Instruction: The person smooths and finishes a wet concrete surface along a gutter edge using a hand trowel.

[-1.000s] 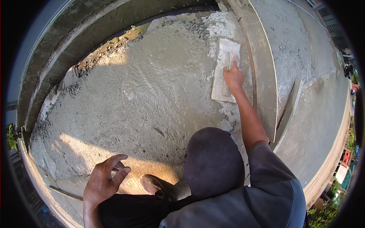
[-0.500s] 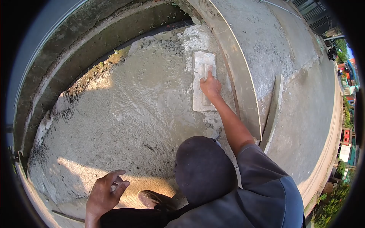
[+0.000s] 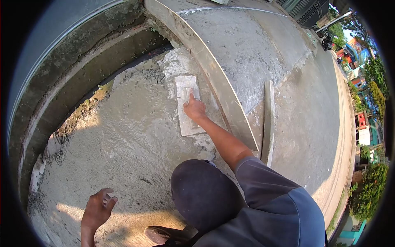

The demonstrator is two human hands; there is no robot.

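Your view swings but your right hand (image 3: 195, 110) still grips the float (image 3: 187, 126), so it stays flat on wet concrete (image 3: 135, 144); left hand (image 3: 97, 210) half-open, empty.

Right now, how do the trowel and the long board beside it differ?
The trowel is a short, pale rectangle; the board is far longer and a darker grey-brown. The trowel has a raised grip with the right hand on it, while neither of the hands is on the board. Both have straight-cut ends.
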